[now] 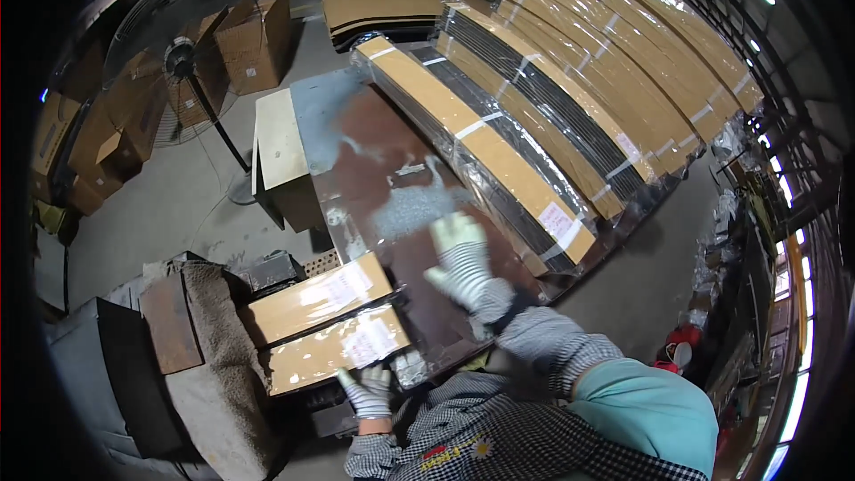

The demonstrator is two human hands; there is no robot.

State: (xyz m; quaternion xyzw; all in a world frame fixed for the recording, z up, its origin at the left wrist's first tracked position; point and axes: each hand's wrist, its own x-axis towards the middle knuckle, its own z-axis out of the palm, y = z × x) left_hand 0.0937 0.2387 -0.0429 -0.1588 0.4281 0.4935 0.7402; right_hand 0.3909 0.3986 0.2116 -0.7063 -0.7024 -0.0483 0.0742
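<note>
My right hand (463,258), in a striped white knit glove, is over the brown tabletop (361,205) with its fingers stretched out and nothing in them. My left hand (367,395), gloved alike, rests its fingers against the near edge of a long flat wrapped package (312,363) with a cardboard top and a white label. Its fingers look apart and not wrapped round anything. Beside that package lies a second one like it (307,305), farther off. Across the table, a long film-wrapped bundle (472,134) with cardboard on top and dark layers below lies bound with white straps.
More wrapped bundles (614,36) stand stacked at the far right. A pedestal fan (181,58) is at the far left, near cardboard boxes (249,44). Grey cloth (209,321) covers a surface at the left. A pale board-topped box (280,138) adjoins the table.
</note>
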